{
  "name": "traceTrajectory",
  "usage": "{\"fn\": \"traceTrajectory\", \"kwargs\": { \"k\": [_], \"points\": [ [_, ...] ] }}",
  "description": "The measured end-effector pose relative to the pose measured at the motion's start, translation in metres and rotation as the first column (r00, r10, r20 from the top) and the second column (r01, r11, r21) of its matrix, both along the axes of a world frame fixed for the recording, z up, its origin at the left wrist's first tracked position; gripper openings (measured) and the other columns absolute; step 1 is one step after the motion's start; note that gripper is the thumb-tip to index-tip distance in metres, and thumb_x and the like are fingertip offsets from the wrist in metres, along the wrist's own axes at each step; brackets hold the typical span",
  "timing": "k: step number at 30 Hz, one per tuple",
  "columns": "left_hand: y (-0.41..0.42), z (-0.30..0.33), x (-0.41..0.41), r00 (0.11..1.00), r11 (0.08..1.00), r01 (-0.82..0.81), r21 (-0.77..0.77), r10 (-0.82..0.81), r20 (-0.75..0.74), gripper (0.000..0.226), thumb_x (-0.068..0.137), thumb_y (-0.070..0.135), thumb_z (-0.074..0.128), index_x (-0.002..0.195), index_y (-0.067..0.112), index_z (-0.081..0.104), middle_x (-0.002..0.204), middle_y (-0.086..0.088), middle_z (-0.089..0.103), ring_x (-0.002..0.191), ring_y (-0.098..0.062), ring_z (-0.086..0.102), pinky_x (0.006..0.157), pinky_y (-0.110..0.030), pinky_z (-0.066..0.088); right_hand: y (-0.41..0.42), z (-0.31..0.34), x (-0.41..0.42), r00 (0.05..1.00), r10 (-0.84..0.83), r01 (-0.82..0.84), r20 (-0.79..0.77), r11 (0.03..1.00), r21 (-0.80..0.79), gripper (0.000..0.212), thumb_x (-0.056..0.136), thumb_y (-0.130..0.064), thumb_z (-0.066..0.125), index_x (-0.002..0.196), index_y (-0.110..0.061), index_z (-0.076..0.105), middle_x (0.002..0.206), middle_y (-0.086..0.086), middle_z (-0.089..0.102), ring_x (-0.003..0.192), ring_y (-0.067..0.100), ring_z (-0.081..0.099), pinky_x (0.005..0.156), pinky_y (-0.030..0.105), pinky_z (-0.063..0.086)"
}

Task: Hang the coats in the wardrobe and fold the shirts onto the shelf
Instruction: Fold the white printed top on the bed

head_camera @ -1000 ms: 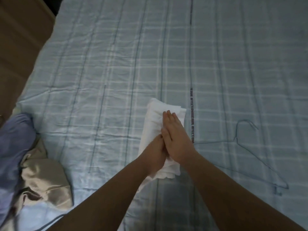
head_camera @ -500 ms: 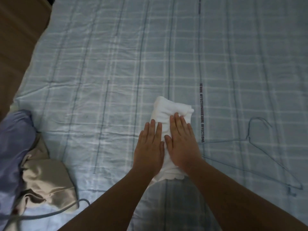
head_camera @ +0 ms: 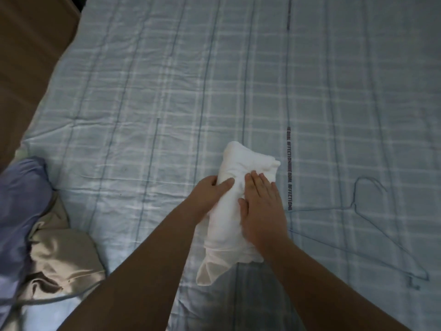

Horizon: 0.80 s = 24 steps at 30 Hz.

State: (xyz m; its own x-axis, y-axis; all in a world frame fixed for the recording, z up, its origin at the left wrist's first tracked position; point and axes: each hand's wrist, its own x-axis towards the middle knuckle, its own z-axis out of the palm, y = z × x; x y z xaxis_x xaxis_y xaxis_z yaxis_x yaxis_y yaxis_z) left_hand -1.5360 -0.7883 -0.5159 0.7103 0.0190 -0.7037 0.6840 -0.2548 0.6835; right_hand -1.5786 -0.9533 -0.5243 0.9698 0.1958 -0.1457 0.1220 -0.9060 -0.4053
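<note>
1. White folded shirt (head_camera: 241, 206) lies on the blue checked bedsheet (head_camera: 167, 103), near the middle of the bed, long axis running away from you; a loose corner sticks out at the near end.
2. Your left hand (head_camera: 210, 191) grips the shirt's left edge, thumb on top, fingers tucked under and hidden.
3. Your right hand (head_camera: 261, 209) lies flat on top, fingers straight and close together, pressing.
4. To do this step well, my call: get the left fingers fully under, keep the right palm down so the layers don't slide, tuck in that loose corner before you lift, and carry it level to the shelf.
5. Versus half a second ago: both palms lay flat on the shirt; now the left has gone to the edge and curled under, and the bundle looks bunched up.
6. Wire hanger (head_camera: 381, 225) lies just right of the shirt, apart from it.
7. Purple garment (head_camera: 19, 206) and beige garment (head_camera: 62, 256) are heaped at the left edge, well apart.
</note>
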Motion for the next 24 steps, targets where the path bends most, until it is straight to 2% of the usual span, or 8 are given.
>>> {"fn": "traceTrajectory", "kwargs": {
  "k": [3,6,10,13,17,19,21,24],
  "points": [
    [-0.005,0.012,0.002,0.989,0.956,-0.106,-0.275,0.071,-0.132,0.054,0.074,0.039,0.076,0.117,0.008,0.067,0.104,-0.011,0.075,0.098,-0.030,0.072,0.089,-0.045,0.057,0.002,0.029,-0.001,0.955,-0.176,0.237,-0.239,0.938,0.254,0.051,0.104,-0.030,0.035,0.154,-0.025,0.028,0.150,0.002,0.045,0.133,0.019,0.046,0.113,0.039,0.035],
    [-0.016,0.031,-0.003,0.995,0.945,-0.081,-0.316,0.058,-0.082,0.054,0.073,0.035,0.076,0.121,0.014,0.065,0.108,-0.010,0.074,0.100,-0.029,0.072,0.091,-0.050,0.056,0.002,0.068,0.003,0.837,-0.254,0.453,-0.485,0.819,0.352,0.052,0.104,-0.041,0.033,0.154,-0.042,0.019,0.144,0.002,0.050,0.119,0.023,0.055,0.097,0.033,0.041],
    [-0.023,0.089,-0.023,0.995,0.957,-0.052,-0.284,0.074,0.066,0.064,0.063,0.049,0.083,0.119,0.029,0.059,0.114,0.002,0.071,0.100,-0.020,0.072,0.080,-0.043,0.058,0.011,0.119,0.002,0.768,-0.221,0.603,-0.601,0.566,0.562,0.070,0.093,-0.062,0.043,0.154,-0.039,0.019,0.147,0.001,0.046,0.118,0.017,0.054,0.097,0.033,0.042],
    [-0.016,0.147,-0.044,0.970,0.967,-0.052,-0.251,0.108,0.217,0.062,0.065,0.055,0.077,0.120,0.037,0.056,0.122,0.012,0.067,0.111,-0.012,0.065,0.094,-0.041,0.054,0.029,0.164,-0.005,0.805,-0.153,0.581,-0.574,0.400,0.708,0.093,0.068,-0.069,0.060,0.147,-0.031,0.030,0.132,-0.004,0.058,0.111,0.012,0.064,0.099,0.044,0.052],
    [0.022,0.237,-0.072,0.892,0.997,-0.070,-0.024,0.073,0.446,0.059,0.080,0.049,0.065,0.137,0.049,0.049,0.151,0.016,0.042,0.137,-0.002,0.039,0.116,-0.034,0.032,0.068,0.241,-0.005,0.817,-0.081,0.573,-0.571,0.226,0.788,0.099,0.059,-0.063,0.084,0.139,-0.022,0.040,0.126,0.001,0.065,0.110,0.018,0.067,0.096,0.049,0.054],
    [0.051,0.281,-0.089,0.841,0.985,-0.081,0.155,-0.016,0.541,0.064,0.082,0.028,0.056,0.142,0.046,0.043,0.157,0.016,0.032,0.141,-0.004,0.029,0.118,-0.019,0.017,0.098,0.283,-0.011,0.835,-0.023,0.544,-0.549,0.183,0.819,0.093,0.061,-0.057,0.087,0.135,-0.018,0.048,0.123,0.006,0.068,0.109,0.023,0.068,0.095,0.049,0.054],
    [0.083,0.327,-0.110,0.804,0.952,-0.131,0.275,-0.060,0.592,0.074,0.074,0.014,0.047,0.143,0.040,0.040,0.156,0.011,0.033,0.136,-0.003,0.029,0.108,-0.003,0.011,0.134,0.319,-0.020,0.852,0.100,0.506,-0.514,0.094,0.857,0.065,0.078,-0.036,0.082,0.131,-0.010,0.056,0.120,0.014,0.069,0.109,0.032,0.068,0.094,0.049,0.053],
    [0.137,0.385,-0.154,0.738,0.944,-0.248,0.220,0.037,0.674,0.071,0.072,0.000,0.044,0.142,0.014,0.048,0.147,0.001,0.042,0.134,0.002,0.035,0.111,-0.006,0.020,0.193,0.364,-0.042,0.821,0.284,0.504,-0.495,0.047,0.862,0.035,0.091,-0.009,0.066,0.125,-0.002,0.061,0.117,0.023,0.068,0.107,0.040,0.067,0.090,0.049,0.054]
  ]
}}
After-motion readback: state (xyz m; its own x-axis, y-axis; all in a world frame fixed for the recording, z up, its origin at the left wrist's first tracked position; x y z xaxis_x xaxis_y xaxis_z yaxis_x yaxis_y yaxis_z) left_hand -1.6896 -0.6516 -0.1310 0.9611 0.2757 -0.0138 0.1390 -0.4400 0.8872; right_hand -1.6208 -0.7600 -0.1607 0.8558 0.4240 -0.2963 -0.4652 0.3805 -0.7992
